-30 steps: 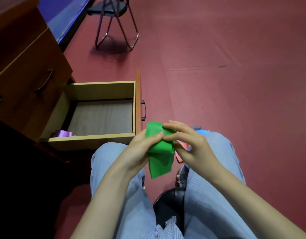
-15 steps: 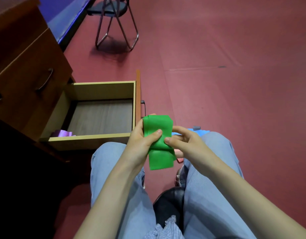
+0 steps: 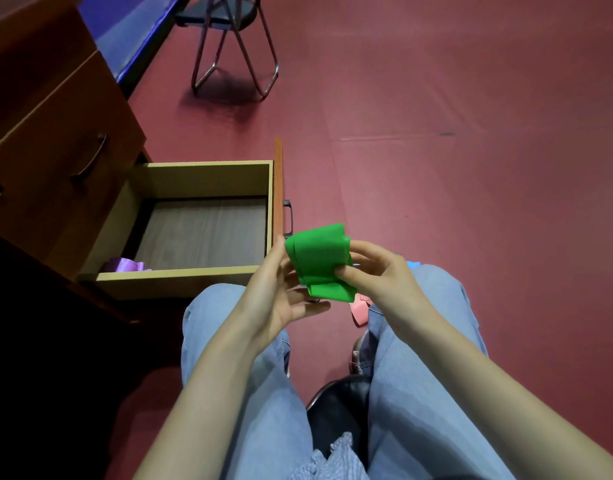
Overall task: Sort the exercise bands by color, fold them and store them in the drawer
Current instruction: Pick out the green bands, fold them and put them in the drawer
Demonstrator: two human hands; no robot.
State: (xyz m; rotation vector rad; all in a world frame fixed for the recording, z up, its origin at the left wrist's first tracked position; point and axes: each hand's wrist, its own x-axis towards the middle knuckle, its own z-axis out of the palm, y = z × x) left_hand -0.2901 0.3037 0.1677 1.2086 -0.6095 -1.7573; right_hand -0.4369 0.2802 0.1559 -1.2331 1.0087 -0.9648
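Green band [image 3: 319, 258] now a compact fold over the knees [image 3: 436, 285]; left hand [image 3: 274, 292] has let go, fingers loose, thumb at its edge; right hand [image 3: 384, 275] pinches it. Fold looks done. Open drawer [image 3: 173, 280] far left, purple band [image 3: 125, 265] inside, likely next.

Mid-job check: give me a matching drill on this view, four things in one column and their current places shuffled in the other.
Things:
1 green band
2 purple band
3 pink band
4 folding chair

Places:
A in the open drawer, at its near corner
B on the floor beside the right knee
C standing on the floor far ahead
D pinched in the right hand

Pairs: 1-D, 2-A, 3-B, 4-C
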